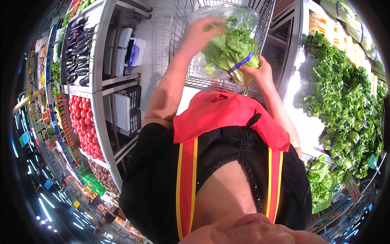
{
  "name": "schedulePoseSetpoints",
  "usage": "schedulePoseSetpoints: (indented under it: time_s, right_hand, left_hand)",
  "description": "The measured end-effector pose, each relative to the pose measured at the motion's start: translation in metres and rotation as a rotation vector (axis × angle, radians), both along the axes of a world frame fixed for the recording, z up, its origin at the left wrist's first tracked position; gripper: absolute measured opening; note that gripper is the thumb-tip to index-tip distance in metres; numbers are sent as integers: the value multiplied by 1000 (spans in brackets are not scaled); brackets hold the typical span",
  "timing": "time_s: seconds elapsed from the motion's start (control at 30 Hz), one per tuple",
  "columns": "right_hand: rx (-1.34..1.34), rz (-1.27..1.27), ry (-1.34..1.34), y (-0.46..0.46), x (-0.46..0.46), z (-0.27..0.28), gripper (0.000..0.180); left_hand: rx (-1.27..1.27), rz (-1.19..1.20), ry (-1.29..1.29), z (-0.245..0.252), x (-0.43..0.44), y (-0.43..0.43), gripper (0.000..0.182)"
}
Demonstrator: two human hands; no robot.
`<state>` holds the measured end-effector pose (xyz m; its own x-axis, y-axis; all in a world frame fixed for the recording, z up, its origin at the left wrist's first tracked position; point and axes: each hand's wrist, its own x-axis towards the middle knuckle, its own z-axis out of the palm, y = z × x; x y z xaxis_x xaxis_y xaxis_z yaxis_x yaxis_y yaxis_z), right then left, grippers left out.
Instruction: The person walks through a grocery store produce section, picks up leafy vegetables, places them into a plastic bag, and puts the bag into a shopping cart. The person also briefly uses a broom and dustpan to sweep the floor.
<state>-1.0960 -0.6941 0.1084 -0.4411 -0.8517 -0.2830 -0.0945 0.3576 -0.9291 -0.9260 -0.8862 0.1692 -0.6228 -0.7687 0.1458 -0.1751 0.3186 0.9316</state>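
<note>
A head of leafy green lettuce point(231, 45), bound near its base by a blue printed band point(240, 62), is held over a wire shopping cart point(201, 81). My right hand point(261, 72) grips its lower end, thumb across the front by the band. Blurred by motion, my left hand point(210, 30) is at the upper left leaves; whether its fingers pinch a leaf is unclear. Behind the lettuce spreads a clear plastic bag point(219, 11) with more greens showing through it. Another banded vegetable point(210, 69) lies lower in the cart, under clear plastic.
On the right, a display shelf holds banded leafy greens point(326, 70) and wrapped cabbages point(359, 27). To the left, a metal-framed stand carries eggplants point(79, 52) and tomatoes point(83, 119). Black crates point(134, 97) sit on its lower shelf. Tiled floor point(157, 39) shows beside the cart.
</note>
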Motion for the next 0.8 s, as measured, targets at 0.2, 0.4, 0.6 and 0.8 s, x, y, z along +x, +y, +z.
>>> schedulePoseSetpoints:
  time_s: [0.2, 0.4, 0.6, 0.8]
  right_hand:
    - [9, -87, -501, 5, -5, -4, 48]
    - [57, -401, -1243, 23, -8, -18, 43]
    - [44, -491, -1286, 28, -8, -18, 45]
    - [32, -473, -1299, 36, -4, -19, 50]
  left_hand:
    - [-166, 274, -304, -19, -12, -25, 18]
    - [584, 401, 209, -32, 36, -63, 17]
    - [679, 231, 129, -14, 31, -10, 13]
    - [386, -99, -181, -27, -15, 56, 17]
